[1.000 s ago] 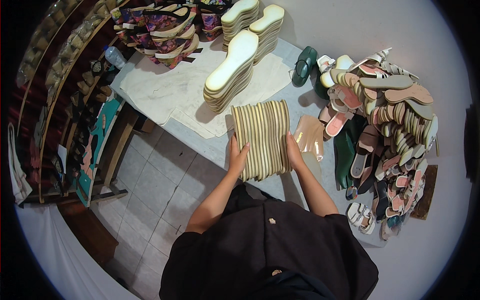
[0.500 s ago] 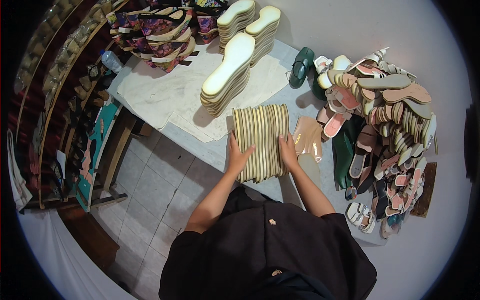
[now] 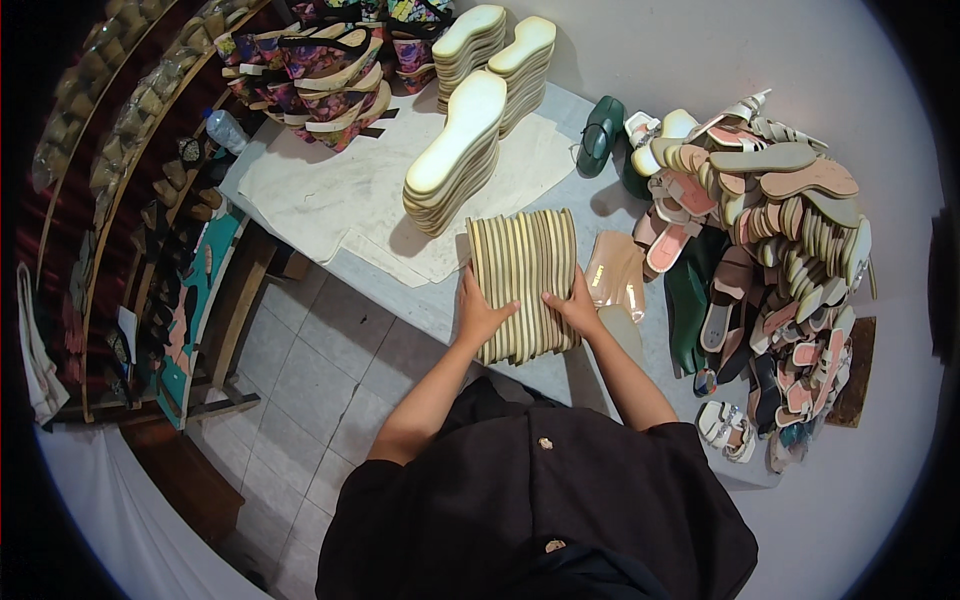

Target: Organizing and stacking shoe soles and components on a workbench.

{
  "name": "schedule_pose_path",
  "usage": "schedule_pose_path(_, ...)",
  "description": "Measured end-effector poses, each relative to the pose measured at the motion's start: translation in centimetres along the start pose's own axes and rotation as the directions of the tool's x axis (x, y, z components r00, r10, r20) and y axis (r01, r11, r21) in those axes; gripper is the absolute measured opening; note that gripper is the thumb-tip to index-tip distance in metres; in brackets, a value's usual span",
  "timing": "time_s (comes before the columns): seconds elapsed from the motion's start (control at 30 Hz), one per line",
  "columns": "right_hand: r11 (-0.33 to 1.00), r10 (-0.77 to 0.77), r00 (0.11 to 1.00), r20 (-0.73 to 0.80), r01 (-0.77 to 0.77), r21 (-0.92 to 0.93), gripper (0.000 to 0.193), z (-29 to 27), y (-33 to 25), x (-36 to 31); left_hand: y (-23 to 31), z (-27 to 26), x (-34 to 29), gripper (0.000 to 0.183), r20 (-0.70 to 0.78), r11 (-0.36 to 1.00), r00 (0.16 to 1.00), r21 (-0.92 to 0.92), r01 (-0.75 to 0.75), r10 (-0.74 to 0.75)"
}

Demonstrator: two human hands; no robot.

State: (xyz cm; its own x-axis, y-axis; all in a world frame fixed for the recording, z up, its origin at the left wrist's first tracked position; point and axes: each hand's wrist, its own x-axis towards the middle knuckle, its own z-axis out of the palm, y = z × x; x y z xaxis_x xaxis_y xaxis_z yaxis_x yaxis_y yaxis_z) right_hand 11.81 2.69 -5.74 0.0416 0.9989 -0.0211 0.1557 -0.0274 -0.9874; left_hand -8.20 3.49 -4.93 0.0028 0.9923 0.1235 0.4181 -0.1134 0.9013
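Head view, looking down: a bundle of striped cream shoe soles (image 3: pixel 523 282), standing on edge, is sitting at the near edge of a grey table (image 3: pixel 420 300). The left hand (image 3: pixel 480 315) is pressing its left side, fingers spread flat; the right hand (image 3: pixel 575 303) is gripping the near right corner, fingers curled over the soles. Just behind, stacks of cream insoles (image 3: pixel 455 150) are resting on white cloth (image 3: pixel 320 185). A heap of mixed sandals (image 3: pixel 775 260) is filling the table's right end. Pale floor tiles (image 3: pixel 310 380) are lying below.
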Motion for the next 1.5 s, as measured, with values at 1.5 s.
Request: schedule_pose_path(1.5, 0.779, -0.159, 0.979, -0.130, 0.206, 0.593, 0.068, -0.5, -2.2, -2.1, -1.8, -1.7, 0.8, 0.044, 0.152, 0.714, 0.988, -0.696, 0.080, 0.037)
